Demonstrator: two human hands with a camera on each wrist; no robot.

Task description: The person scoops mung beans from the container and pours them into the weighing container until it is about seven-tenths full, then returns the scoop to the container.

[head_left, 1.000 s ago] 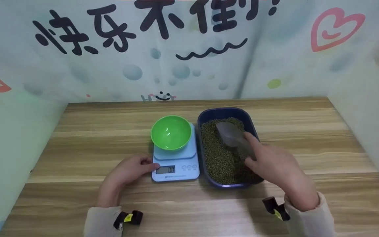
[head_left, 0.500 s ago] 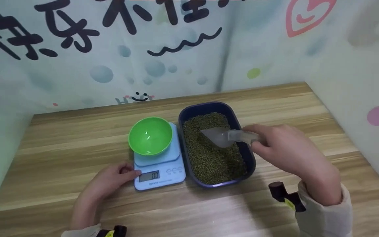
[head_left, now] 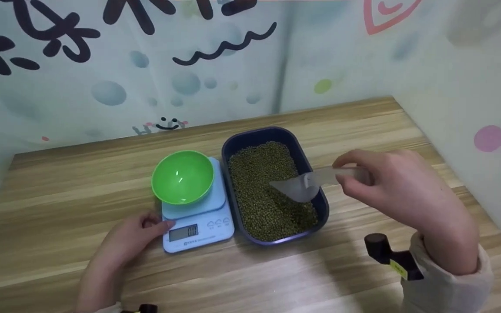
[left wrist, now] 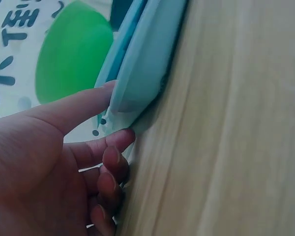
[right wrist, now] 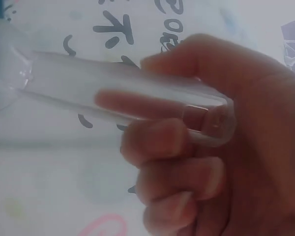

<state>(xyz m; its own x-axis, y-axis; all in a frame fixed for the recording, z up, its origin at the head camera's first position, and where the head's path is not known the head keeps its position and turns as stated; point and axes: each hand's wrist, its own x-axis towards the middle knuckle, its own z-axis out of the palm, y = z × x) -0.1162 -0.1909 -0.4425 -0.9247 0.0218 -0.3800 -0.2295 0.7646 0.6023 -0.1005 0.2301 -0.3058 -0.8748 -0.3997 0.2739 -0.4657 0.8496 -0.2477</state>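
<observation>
My right hand [head_left: 400, 187] grips the handle of a clear plastic scoop [head_left: 300, 189], fingers curled round it in the right wrist view. The scoop's bowl is over the right part of a dark blue tub [head_left: 301, 152] of small green-brown beans [head_left: 255, 187]; whether it holds beans I cannot tell. My left hand [head_left: 126, 239] pinches the near left corner of a pale blue kitchen scale [head_left: 215, 232], thumb on top and index finger at the lower edge in the left wrist view. A green bowl [head_left: 183, 178] sits on the scale's platform, showing no contents. The display [head_left: 184, 232] appears to read 0.0.
The scale and tub stand side by side on a wood-grain table [head_left: 285, 278]. Behind them rises a printed wall covering [head_left: 242, 69], with a pale wall [head_left: 485, 100] at the right. Each wrist wears a strapped black camera [head_left: 394, 256].
My right hand has moved right and turned, bringing the scoop from a slant to nearly level above the beans. The left hand stays at the scale. The head view has shifted right and tilted.
</observation>
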